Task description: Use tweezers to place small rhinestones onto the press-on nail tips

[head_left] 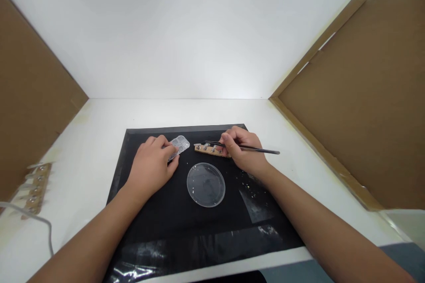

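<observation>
My left hand (151,161) is closed on the near end of a small clear plastic compartment box (181,143), its thumb and fingertips at the box's edge. In my right hand (242,148) are thin black tweezers (262,149), held like a pen with the tips pointing left. Under those tips lies a narrow tan strip (209,149) bearing a row of small shiny round pieces and pale clips; my right fingers cover its right end. Whether the tips pinch anything is too small to tell. Nearer to me, between both hands, a clear round dish (206,185) holds a few tiny white specks.
A black mat (159,225) lies under everything, with pale crumbs (250,188) scattered below my right hand. At far left stand a similar tan strip (41,185) and a grey cable (36,217). Brown boards (361,97) flank the white table (109,112).
</observation>
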The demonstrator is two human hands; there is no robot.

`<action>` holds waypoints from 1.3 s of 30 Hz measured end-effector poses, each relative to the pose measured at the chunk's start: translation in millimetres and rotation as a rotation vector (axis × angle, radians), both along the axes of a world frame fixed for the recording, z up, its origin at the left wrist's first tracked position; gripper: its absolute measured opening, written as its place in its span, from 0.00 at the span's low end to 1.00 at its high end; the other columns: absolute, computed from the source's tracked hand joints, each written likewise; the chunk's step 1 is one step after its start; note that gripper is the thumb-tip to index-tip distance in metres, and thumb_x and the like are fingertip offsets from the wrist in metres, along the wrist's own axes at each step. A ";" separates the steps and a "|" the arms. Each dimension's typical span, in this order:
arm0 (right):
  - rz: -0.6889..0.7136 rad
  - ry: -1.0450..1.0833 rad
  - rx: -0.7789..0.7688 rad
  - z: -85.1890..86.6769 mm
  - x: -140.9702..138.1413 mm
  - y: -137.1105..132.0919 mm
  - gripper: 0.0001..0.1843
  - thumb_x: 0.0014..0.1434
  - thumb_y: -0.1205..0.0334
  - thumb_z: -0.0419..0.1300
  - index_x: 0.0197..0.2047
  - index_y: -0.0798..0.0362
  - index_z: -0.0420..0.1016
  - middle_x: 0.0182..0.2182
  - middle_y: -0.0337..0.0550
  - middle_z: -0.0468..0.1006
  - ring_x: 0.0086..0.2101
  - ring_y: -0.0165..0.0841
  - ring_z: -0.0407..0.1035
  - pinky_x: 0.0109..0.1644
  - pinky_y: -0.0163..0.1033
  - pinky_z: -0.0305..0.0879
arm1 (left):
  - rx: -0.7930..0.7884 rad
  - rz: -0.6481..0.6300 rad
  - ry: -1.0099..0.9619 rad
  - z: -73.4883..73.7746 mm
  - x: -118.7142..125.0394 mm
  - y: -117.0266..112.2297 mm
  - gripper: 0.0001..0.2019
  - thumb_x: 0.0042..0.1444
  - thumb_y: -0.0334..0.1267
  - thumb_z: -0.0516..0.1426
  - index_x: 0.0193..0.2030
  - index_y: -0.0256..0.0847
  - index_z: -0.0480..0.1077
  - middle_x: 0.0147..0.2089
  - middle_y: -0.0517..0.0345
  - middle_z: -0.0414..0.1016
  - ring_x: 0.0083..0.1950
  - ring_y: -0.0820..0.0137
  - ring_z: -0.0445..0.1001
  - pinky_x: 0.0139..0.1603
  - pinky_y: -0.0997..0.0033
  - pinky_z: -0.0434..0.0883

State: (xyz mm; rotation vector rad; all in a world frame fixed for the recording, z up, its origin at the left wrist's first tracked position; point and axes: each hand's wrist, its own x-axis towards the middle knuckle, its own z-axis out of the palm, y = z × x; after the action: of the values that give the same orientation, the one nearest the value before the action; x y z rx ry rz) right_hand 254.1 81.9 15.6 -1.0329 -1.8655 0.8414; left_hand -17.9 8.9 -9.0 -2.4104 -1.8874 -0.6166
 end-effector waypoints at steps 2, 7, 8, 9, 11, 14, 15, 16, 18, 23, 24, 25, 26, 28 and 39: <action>0.005 -0.011 0.006 0.9 -2.2 -0.8 0.26 0.71 0.37 0.61 0.30 0.47 0.70 0.21 0.37 0.76 0.23 0.33 0.76 0.28 0.39 0.74 | 0.005 0.001 0.004 -0.4 0.3 0.1 0.10 0.68 0.40 0.59 0.49 0.45 0.82 0.47 0.50 0.77 0.46 0.58 0.71 0.45 0.58 0.69; 0.003 -0.028 0.013 4.0 -4.8 -1.9 0.25 0.72 0.39 0.61 0.31 0.48 0.70 0.21 0.37 0.77 0.23 0.32 0.76 0.29 0.38 0.74 | 0.013 0.003 0.006 -0.6 0.8 0.0 0.10 0.68 0.41 0.60 0.49 0.46 0.82 0.47 0.51 0.77 0.46 0.58 0.71 0.44 0.59 0.68; 0.000 -0.030 0.015 4.1 -5.0 -1.9 0.25 0.72 0.39 0.61 0.31 0.48 0.70 0.21 0.37 0.77 0.23 0.32 0.76 0.29 0.38 0.74 | 0.011 0.004 0.007 -0.3 0.9 -0.1 0.10 0.68 0.41 0.59 0.49 0.46 0.82 0.47 0.51 0.78 0.46 0.58 0.71 0.44 0.59 0.68; -0.001 -0.033 0.017 4.0 -5.1 -1.8 0.25 0.72 0.39 0.61 0.31 0.48 0.70 0.21 0.38 0.77 0.24 0.32 0.76 0.29 0.38 0.74 | 0.008 0.005 0.008 0.0 1.0 -0.2 0.10 0.68 0.41 0.59 0.49 0.46 0.82 0.47 0.51 0.78 0.47 0.58 0.71 0.45 0.59 0.68; -0.001 -0.035 0.019 3.2 -5.1 -1.4 0.25 0.72 0.38 0.60 0.31 0.48 0.69 0.22 0.38 0.77 0.24 0.33 0.77 0.29 0.38 0.74 | 0.005 0.007 0.010 0.5 1.2 -0.4 0.10 0.69 0.41 0.59 0.49 0.45 0.82 0.47 0.50 0.78 0.47 0.58 0.71 0.44 0.59 0.68; -0.002 -0.040 0.024 2.1 -4.7 -0.7 0.26 0.71 0.37 0.61 0.30 0.48 0.70 0.22 0.38 0.78 0.25 0.34 0.77 0.29 0.39 0.73 | 0.009 0.005 0.011 0.7 1.4 -0.3 0.10 0.68 0.41 0.59 0.49 0.46 0.82 0.47 0.51 0.78 0.46 0.58 0.71 0.44 0.59 0.68; -0.001 -0.041 0.024 1.9 -4.4 -0.5 0.26 0.71 0.37 0.61 0.30 0.48 0.70 0.22 0.38 0.78 0.25 0.34 0.77 0.29 0.39 0.73 | 0.012 0.004 0.010 0.6 1.4 -0.2 0.10 0.68 0.41 0.59 0.49 0.46 0.82 0.47 0.51 0.78 0.46 0.58 0.71 0.45 0.59 0.68; -0.001 -0.040 0.025 1.8 -4.2 -0.3 0.26 0.71 0.37 0.61 0.31 0.48 0.70 0.22 0.38 0.78 0.24 0.34 0.77 0.28 0.39 0.73 | 0.014 0.004 0.009 0.4 1.4 -0.1 0.10 0.68 0.41 0.59 0.49 0.46 0.82 0.47 0.51 0.78 0.46 0.58 0.71 0.45 0.59 0.68; 0.001 -0.037 0.024 1.8 -3.7 0.1 0.26 0.71 0.36 0.61 0.31 0.47 0.70 0.22 0.38 0.78 0.24 0.34 0.77 0.28 0.39 0.74 | 0.014 0.004 0.007 0.2 1.6 0.0 0.10 0.68 0.40 0.59 0.49 0.46 0.82 0.47 0.51 0.78 0.47 0.58 0.71 0.45 0.59 0.68; 0.001 -0.042 0.021 1.5 -1.8 1.1 0.25 0.71 0.36 0.60 0.31 0.47 0.71 0.21 0.38 0.77 0.24 0.35 0.77 0.30 0.40 0.75 | 0.012 0.008 0.003 0.4 2.0 -0.1 0.10 0.68 0.40 0.59 0.49 0.46 0.82 0.47 0.51 0.77 0.47 0.58 0.71 0.44 0.59 0.68; -0.001 -0.043 0.017 1.3 -1.4 1.4 0.25 0.71 0.37 0.60 0.31 0.47 0.71 0.21 0.38 0.77 0.24 0.35 0.77 0.30 0.40 0.75 | 0.013 0.008 0.002 0.4 2.0 -0.1 0.10 0.68 0.40 0.59 0.49 0.46 0.82 0.47 0.51 0.77 0.47 0.58 0.71 0.44 0.59 0.68; -0.004 -0.044 0.011 1.1 -1.1 1.6 0.25 0.71 0.37 0.60 0.32 0.47 0.71 0.21 0.38 0.77 0.24 0.35 0.77 0.30 0.40 0.75 | 0.013 0.007 0.002 0.4 2.0 -0.2 0.10 0.68 0.40 0.59 0.49 0.46 0.82 0.47 0.51 0.77 0.47 0.58 0.71 0.44 0.59 0.68; -0.007 -0.043 0.004 0.9 -0.9 1.8 0.25 0.71 0.37 0.60 0.32 0.47 0.71 0.21 0.38 0.77 0.24 0.35 0.77 0.29 0.40 0.75 | 0.011 0.007 0.003 0.3 1.9 -0.2 0.10 0.68 0.40 0.59 0.49 0.46 0.82 0.47 0.51 0.78 0.47 0.58 0.71 0.44 0.59 0.68; -0.013 -0.035 -0.007 0.7 -1.0 1.9 0.25 0.71 0.37 0.61 0.31 0.47 0.71 0.21 0.38 0.77 0.24 0.35 0.77 0.29 0.40 0.74 | 0.009 0.009 0.008 0.2 1.8 -0.1 0.10 0.68 0.41 0.59 0.48 0.46 0.82 0.47 0.51 0.78 0.47 0.58 0.71 0.44 0.59 0.68; -0.005 -0.013 -0.056 2.2 -1.4 1.8 0.26 0.69 0.35 0.62 0.31 0.47 0.70 0.20 0.37 0.76 0.24 0.35 0.77 0.29 0.40 0.74 | -0.011 0.013 0.016 1.3 2.2 -0.4 0.10 0.69 0.41 0.59 0.50 0.46 0.82 0.48 0.50 0.77 0.48 0.57 0.71 0.45 0.57 0.69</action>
State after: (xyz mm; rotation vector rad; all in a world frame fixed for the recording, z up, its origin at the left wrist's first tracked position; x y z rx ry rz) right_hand 252.8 83.7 17.8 -1.0797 -1.8591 0.8907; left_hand -15.7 8.5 -7.7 -2.4007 -1.9038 -0.5852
